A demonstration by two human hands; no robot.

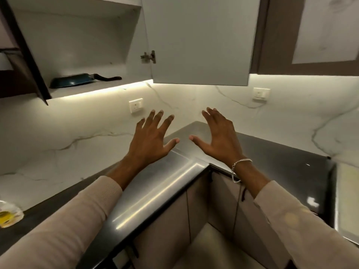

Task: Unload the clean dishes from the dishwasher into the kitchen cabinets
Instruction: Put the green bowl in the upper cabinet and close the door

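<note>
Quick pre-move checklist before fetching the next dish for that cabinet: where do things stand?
1. Left hand free: ok, fingers spread, holding nothing.
2. Right hand free: ok, also holding nothing.
3. Cabinet door open: ok, swung wide.
4. Shelf space: ok, only a pan at the left, with room beside it.
5. Counter corner clear under the hands: ok.
6. Dishwasher and remaining dishes: cannot tell, out of view.
</note>
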